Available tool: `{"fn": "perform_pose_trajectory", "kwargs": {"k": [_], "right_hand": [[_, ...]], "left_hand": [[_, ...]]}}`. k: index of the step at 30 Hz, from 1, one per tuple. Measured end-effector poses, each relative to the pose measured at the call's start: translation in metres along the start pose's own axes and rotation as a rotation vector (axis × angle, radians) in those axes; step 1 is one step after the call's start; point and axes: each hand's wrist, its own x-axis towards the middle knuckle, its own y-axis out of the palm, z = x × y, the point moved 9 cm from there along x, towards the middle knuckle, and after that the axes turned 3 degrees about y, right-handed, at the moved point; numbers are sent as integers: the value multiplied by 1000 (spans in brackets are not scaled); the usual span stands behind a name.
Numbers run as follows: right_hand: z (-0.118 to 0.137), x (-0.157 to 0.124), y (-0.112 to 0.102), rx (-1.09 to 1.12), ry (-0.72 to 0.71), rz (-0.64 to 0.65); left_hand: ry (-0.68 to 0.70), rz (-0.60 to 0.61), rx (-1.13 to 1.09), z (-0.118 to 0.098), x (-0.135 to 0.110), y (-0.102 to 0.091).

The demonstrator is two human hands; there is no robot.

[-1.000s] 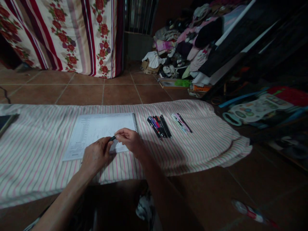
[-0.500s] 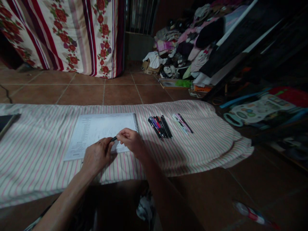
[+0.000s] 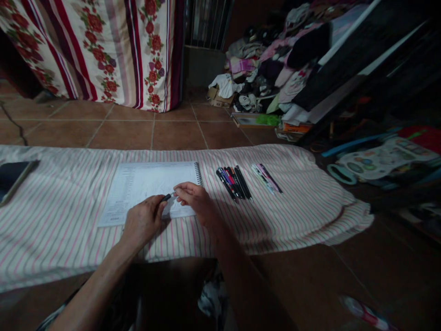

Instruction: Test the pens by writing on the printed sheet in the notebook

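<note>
My left hand is closed around a black pen, whose front end sticks out past the thumb and finger. A thin pale piece shows between the dark barrel and the fingertips of my right hand, which are pinched at that end. What exactly they grip is too small to make out. Both hands are over the lower part of a spiral notebook, open to a page with faint writing. To its right lie several dark pens side by side, and beyond them a smaller group of pale and dark pens.
A striped cloth covers the low surface. On its left edge lies a dark flat device. Behind are a tiled floor, a floral curtain and a heap of clothes. A bottle lies on the floor at lower right.
My right fingertips have drawn slightly away from the pen's black barrel, and a thin pale piece now shows between them. The whole view has shifted a little.
</note>
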Motion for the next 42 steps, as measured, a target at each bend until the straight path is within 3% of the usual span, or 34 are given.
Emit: {"fn": "perform_pose_trajectory", "kwargs": {"k": [12,22,34,42], "right_hand": [[-7,6,-2,43,-33,-11],[-7,4,-3,91,19,-61],[-10,3,-7,187,70,-115],[-16,8,-5,228,84,-73]], "left_hand": [[-11,33,-38,3,-1,2],[-118,77,-122,11,1,3],[-152,50,-47,15,1,1],[-145,33,-40,17,1,0]]}}
